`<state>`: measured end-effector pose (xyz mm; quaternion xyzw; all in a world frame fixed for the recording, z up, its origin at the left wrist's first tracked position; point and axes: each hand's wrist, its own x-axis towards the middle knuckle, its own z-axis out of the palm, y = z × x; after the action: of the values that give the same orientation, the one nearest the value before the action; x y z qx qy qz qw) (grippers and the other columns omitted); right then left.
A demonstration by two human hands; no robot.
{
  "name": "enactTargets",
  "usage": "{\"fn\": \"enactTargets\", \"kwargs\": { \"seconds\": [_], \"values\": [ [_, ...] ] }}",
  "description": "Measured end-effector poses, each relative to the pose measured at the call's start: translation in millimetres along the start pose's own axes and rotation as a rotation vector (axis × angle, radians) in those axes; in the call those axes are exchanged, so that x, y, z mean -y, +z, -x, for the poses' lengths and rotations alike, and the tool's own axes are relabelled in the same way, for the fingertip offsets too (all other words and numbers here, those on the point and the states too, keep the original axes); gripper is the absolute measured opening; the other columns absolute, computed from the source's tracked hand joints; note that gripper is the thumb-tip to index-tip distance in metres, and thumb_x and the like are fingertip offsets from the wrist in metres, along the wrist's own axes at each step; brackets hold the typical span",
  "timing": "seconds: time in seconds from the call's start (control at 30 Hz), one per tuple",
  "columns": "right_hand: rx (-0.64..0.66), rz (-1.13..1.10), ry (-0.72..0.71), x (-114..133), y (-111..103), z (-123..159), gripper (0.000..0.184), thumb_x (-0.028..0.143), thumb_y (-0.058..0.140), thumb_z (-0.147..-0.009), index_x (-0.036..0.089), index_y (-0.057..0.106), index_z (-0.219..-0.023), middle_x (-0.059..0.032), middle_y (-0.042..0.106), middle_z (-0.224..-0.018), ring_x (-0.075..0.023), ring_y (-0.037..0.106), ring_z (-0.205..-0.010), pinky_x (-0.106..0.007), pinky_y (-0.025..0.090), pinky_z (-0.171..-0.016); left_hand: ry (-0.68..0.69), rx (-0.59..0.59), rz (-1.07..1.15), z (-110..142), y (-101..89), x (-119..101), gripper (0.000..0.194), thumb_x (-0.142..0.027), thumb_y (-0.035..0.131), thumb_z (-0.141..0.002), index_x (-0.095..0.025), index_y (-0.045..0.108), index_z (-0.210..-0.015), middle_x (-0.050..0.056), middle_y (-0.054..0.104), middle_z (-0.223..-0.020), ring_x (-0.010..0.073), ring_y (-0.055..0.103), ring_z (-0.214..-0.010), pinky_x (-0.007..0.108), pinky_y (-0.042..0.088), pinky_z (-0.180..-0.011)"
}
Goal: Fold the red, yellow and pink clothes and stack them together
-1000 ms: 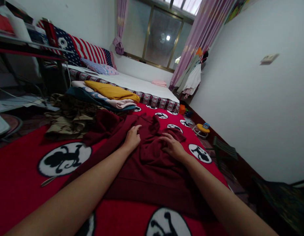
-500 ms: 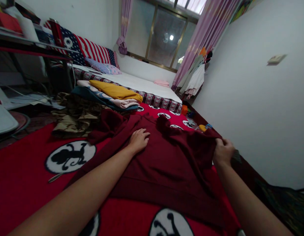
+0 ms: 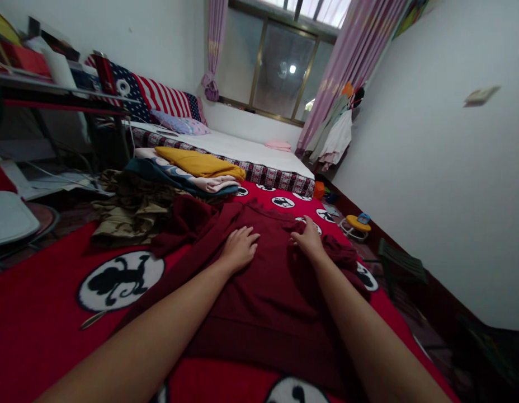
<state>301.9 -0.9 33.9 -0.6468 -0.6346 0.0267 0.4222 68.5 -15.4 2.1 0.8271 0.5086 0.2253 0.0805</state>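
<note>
A dark red sweatshirt [image 3: 259, 291] lies spread over a red blanket [image 3: 37, 313] with white ovals and black figures. My left hand [image 3: 240, 248] rests flat on the middle of the sweatshirt, fingers stretched out. Above its right part is my right hand [image 3: 307, 238], thumb and fingers apart and nothing between them; whether it touches the cloth I cannot tell. The right sleeve is bunched beside that hand, partly hidden by my forearm. Left of the sweatshirt sits a crumpled camouflage garment [image 3: 131, 215].
Behind lies a stack of folded clothes with a yellow garment [image 3: 201, 162] on top. A low bed [image 3: 243, 144] runs below the window. On the right stand a yellow stool [image 3: 358, 223] and a dark green stool [image 3: 402, 260]. A cluttered desk [image 3: 95, 106] is at the left.
My right hand has let go of the sweatshirt's right sleeve and moved left over the body. The sleeve now lies folded inward. My left hand stays on the sweatshirt.
</note>
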Motion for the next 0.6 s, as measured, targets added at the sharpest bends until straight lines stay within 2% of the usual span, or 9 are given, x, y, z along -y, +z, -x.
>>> {"fn": "enactTargets", "kwargs": {
  "seconds": [0.07,0.13,0.23,0.3,0.4,0.47,0.6],
  "values": [
    [-0.078,-0.101,0.142,-19,13,-1,0.072,0.017,0.061,-0.063,0.012,0.047,-0.133,-0.0111,0.07,-0.102,-0.0228,0.069,-0.083,-0.037,0.054,-0.082,-0.002,-0.006,-0.001,0,-0.1,0,0.041,-0.027,0.047,-0.092,-0.024,0.06,-0.13,0.006,0.048,-0.146,0.0251,0.039,-0.138,0.042,0.028,-0.116],
    [-0.102,-0.188,0.268,-35,19,0,0.079,0.019,0.062,-0.064,0.009,0.04,-0.139,-0.0101,0.071,-0.091,-0.0242,0.071,-0.076,-0.037,0.056,-0.078,-0.008,-0.005,0.005,0,0.2,0,0.041,-0.027,0.047,-0.091,-0.024,0.06,-0.13,0.005,0.048,-0.147,0.0252,0.039,-0.138,0.042,0.028,-0.116],
    [-0.079,-0.255,0.334,-47,22,2,0.085,0.022,0.062,-0.066,0.005,0.031,-0.143,-0.0038,0.069,-0.07,-0.0249,0.07,-0.063,-0.037,0.058,-0.067,-0.018,-0.018,0.038,-1,1.4,0,0.04,-0.025,0.049,-0.09,-0.023,0.062,-0.128,0.006,0.049,-0.145,0.0254,0.04,-0.138,0.042,0.028,-0.117],
    [-0.073,-0.304,0.358,-47,21,3,0.085,0.022,0.061,-0.067,0.004,0.029,-0.144,-0.0013,0.066,-0.063,-0.0247,0.07,-0.059,-0.035,0.059,-0.061,-0.022,-0.047,0.072,-2,2.5,0,0.039,-0.023,0.053,-0.088,-0.022,0.064,-0.125,0.007,0.053,-0.142,0.0246,0.045,-0.134,0.04,0.032,-0.115],
    [-0.085,-0.409,0.42,-40,18,5,0.082,0.021,0.06,-0.067,0.006,0.033,-0.143,-0.0025,0.068,-0.067,-0.0232,0.07,-0.059,-0.032,0.059,-0.057,-0.004,-0.075,0.129,-6,1.8,7,0.039,-0.021,0.055,-0.085,-0.019,0.064,-0.123,0.01,0.055,-0.138,0.0225,0.05,-0.128,0.035,0.037,-0.111],
    [-0.098,-0.46,0.443,-36,16,7,0.078,0.02,0.06,-0.067,0.006,0.037,-0.14,-0.0048,0.069,-0.074,-0.022,0.071,-0.061,-0.031,0.06,-0.057,0.038,-0.063,0.13,-10,-3.3,18,0.043,-0.022,0.057,-0.084,-0.017,0.06,-0.127,0.012,0.05,-0.142,0.0232,0.047,-0.131,0.035,0.037,-0.112],
    [-0.119,-0.526,0.449,-34,14,9,0.07,0.018,0.058,-0.067,0.007,0.043,-0.135,-0.0085,0.07,-0.082,-0.0214,0.071,-0.062,-0.03,0.06,-0.057,0.028,-0.05,-0.054,-19,-31.5,51,0.056,-0.029,0.059,-0.084,-0.013,0.049,-0.137,0.018,0.034,-0.152,0.0294,0.033,-0.141,0.04,0.031,-0.115]
  ]
}}
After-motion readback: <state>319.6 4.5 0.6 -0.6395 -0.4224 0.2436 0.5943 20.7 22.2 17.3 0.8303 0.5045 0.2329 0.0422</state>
